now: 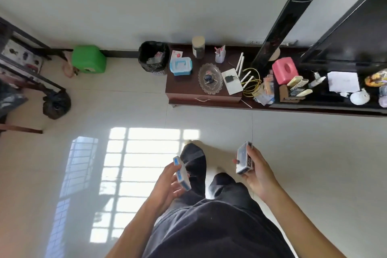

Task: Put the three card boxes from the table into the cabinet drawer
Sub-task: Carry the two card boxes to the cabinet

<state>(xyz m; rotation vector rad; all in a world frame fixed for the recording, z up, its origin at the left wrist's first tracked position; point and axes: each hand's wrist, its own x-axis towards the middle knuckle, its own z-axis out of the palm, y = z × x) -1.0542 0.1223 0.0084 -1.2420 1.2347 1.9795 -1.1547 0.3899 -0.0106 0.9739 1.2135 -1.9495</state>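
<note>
L fingers [173, 176] clamp blue card box [181, 174], R fingers [250, 153] grip grey card box [244, 158]

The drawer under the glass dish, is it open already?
No, the drawer sits shut in the cabinet, while the left hand and right hand each hold card boxes.

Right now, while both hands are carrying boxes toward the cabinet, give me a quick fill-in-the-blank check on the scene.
1. The left hand holds one blue-and-white card box, and the right hand holds a stack of ____ card boxes.
2. The dark brown cabinet drawer with the pale curved handle is ____.
3. The oval glass dish sits on the cabinet between the blue-lidded plastic container and the white ____ with antennas.

Missing words: two; closed; router
</note>
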